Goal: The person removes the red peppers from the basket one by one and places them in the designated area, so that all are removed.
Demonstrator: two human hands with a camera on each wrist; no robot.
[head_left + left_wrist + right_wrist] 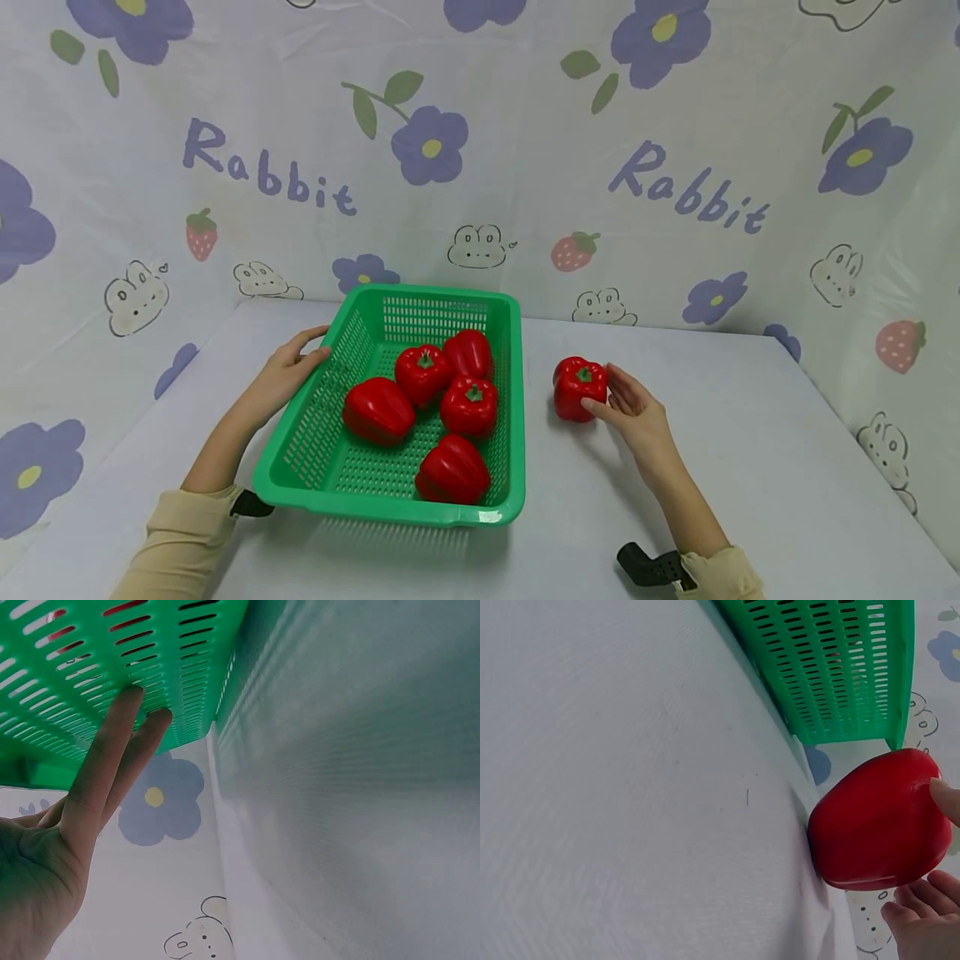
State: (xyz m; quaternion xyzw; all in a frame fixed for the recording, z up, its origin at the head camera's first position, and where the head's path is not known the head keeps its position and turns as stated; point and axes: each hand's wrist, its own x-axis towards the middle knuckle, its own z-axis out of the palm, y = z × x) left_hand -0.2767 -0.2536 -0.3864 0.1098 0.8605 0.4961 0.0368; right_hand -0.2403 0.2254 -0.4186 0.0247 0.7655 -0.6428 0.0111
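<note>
One broad white tabletop (780,433) carries everything. On it stands a green rectangular plastic basket (517,400) with slotted walls, bearing five glossy red bell peppers (379,412) with bare floor left between them. The left hand (283,375) lies extended along the basket's outer left side, clasping nothing; light, flat pressure should steady the wall without tipping it. The right hand (641,425) has its thumb and fingertips about a lone, lobed red bell pepper (577,396), which appears to rest on the tabletop just right of the basket. How firmly they squeeze I cannot tell. Smooth skin may slip, so fingers well round the far side, opposite the thumb, would hold best. The short green stem (584,375) points up; better to grip the body than that.
</note>
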